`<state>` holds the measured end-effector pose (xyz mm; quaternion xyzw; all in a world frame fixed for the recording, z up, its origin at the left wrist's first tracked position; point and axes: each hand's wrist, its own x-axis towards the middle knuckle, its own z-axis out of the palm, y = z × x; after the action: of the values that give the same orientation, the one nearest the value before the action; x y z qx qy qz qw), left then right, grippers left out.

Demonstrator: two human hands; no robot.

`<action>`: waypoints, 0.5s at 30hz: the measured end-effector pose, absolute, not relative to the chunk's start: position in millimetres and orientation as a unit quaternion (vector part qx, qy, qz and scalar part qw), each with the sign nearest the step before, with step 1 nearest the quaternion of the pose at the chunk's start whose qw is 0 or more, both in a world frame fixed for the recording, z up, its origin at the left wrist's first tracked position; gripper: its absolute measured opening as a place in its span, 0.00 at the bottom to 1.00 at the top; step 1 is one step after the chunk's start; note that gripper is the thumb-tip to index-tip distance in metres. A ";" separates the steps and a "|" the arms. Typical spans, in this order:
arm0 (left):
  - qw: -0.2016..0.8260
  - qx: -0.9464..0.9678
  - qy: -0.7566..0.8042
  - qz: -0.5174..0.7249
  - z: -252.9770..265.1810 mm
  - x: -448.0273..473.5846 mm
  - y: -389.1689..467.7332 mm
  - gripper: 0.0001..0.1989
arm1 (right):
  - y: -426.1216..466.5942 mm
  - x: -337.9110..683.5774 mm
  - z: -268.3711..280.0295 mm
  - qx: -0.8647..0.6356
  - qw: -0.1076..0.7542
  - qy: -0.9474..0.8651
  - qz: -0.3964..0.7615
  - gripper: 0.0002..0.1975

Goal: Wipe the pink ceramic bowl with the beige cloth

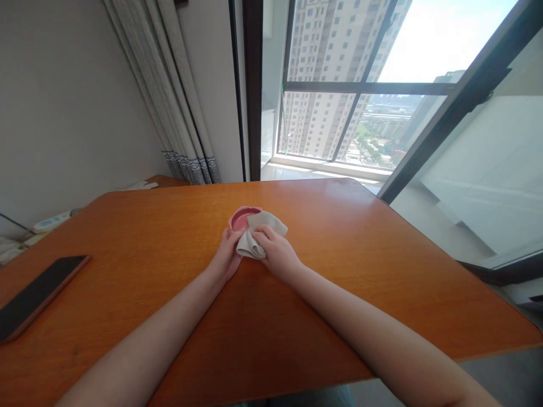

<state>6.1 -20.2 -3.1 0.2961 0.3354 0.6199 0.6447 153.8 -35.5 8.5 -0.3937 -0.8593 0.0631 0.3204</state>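
Note:
A small pink dish (242,217) with a wavy rim is near the middle of the wooden table (339,237). My left hand (229,252) grips the dish at its near left side, thumb at the rim. In my right hand (275,251) is a bunched light grey cloth (251,245), pressed against the right part of the dish. The cloth covers much of the dish's near and right side. Fingers of both hands are partly hidden under the cloth and the dish.
A dark phone (40,294) lies on the table at the left. Beyond the left edge is a white remote-like object (51,221). A grey curtain (169,90) hangs behind the table, and a large window (360,90) stands at the back right.

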 end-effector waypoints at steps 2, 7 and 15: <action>0.670 0.319 0.310 0.594 2.2 7.1 -23.1 0.14 | -30.6 161.3 10.3 -0.373 0.352 -0.857 0.048 0.12; 0.686 0.377 0.280 0.556 14.0 6.0 -30.1 0.19 | -21.3 179.9 13.4 -0.329 0.375 -0.866 0.008 0.08; 0.657 0.299 0.340 0.603 1.7 2.2 -19.9 0.13 | -41.4 155.1 14.1 -0.355 0.284 -0.889 0.051 0.20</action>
<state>2.2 -19.9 1.7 0.2991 0.3400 0.6025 0.6572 155.1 -41.4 14.1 -0.3555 -0.8890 0.0505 0.2842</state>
